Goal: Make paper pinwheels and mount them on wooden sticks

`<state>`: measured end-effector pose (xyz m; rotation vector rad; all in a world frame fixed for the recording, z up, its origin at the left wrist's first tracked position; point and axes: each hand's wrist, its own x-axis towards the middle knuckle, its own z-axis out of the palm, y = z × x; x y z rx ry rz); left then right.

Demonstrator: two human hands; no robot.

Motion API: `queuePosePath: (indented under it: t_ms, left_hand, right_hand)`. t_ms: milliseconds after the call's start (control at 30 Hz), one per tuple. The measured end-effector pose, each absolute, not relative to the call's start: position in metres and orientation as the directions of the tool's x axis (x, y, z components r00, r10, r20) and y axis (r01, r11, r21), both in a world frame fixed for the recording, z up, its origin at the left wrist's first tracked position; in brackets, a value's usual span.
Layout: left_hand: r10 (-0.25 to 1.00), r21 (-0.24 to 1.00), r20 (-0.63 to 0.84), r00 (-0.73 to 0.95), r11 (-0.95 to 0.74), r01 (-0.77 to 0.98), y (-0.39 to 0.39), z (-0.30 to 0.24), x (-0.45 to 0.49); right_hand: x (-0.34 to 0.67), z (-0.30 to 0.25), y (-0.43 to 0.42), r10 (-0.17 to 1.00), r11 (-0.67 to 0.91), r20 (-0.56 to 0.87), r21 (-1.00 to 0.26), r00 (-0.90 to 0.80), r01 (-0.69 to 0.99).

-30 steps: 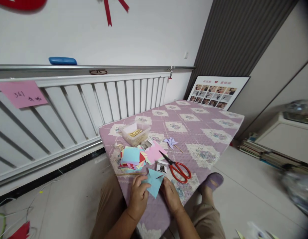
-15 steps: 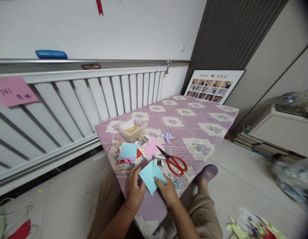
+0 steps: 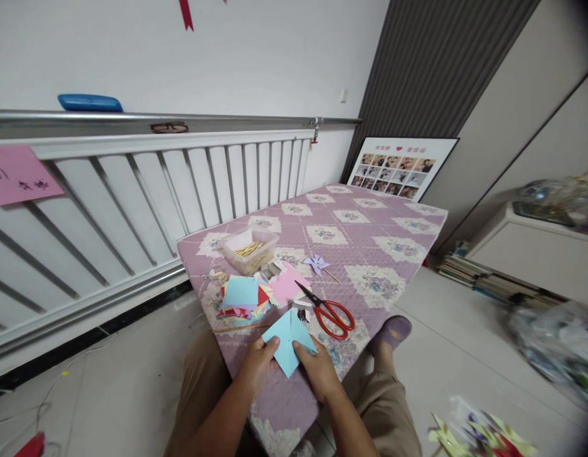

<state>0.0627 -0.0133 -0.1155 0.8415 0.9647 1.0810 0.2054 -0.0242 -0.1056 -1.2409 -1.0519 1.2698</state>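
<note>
Btwn L hand point(image 3: 258, 363) & R hand point(image 3: 321, 371) is blue paper point(image 3: 288, 346) (both pinching).

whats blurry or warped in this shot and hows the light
Head view, middle: blue paper and scissors fairly clear, softly lit; head view, right edge: clear plastic smeared, top corner dark; head view, left: radiator slanted, likely from a wide lens or head tilt.

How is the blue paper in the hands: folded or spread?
Spread: the blue paper shows a broad, nearly flat face between left hand and right hand.
</note>
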Motion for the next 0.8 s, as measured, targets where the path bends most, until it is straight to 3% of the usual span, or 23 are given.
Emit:
queuePosePath:
  t_ms: [100,167,467,633,800]
  left_hand:
    - [0.913,0.750,-0.375,0.159,0.400,-0.526,-0.011,-0.111,0.066]
    - [0.901,0.693,-0.414,0.130,0.404,-0.597,-0.011,-0.108,0.065]
    - [0.892,0.653,-0.433,0.131,0.410,-0.637,-0.012,-0.110,0.065]
    - [0.893,0.646,-0.444,0.081,0.381,-0.661,-0.012,-0.112,0.066]
    - [0.883,0.624,-0.466,0.052,0.370,-0.688,-0.009,-0.120,0.066]
  right_hand:
    - [0.206,-0.107,-0.024,0.993,-0.104,-0.110,-0.987,0.042,-0.120]
    - [0.206,-0.110,-0.023,0.992,-0.108,-0.116,-0.982,0.041,-0.152]
    - [0.206,-0.125,-0.018,0.986,-0.116,-0.140,-0.966,0.087,-0.233]
    - [0.205,-0.125,-0.020,0.985,-0.067,-0.082,-0.992,0.155,-0.104]
    - [0.235,-0.118,-0.008,0.945,-0.003,0.060,-0.981,0.323,0.193]
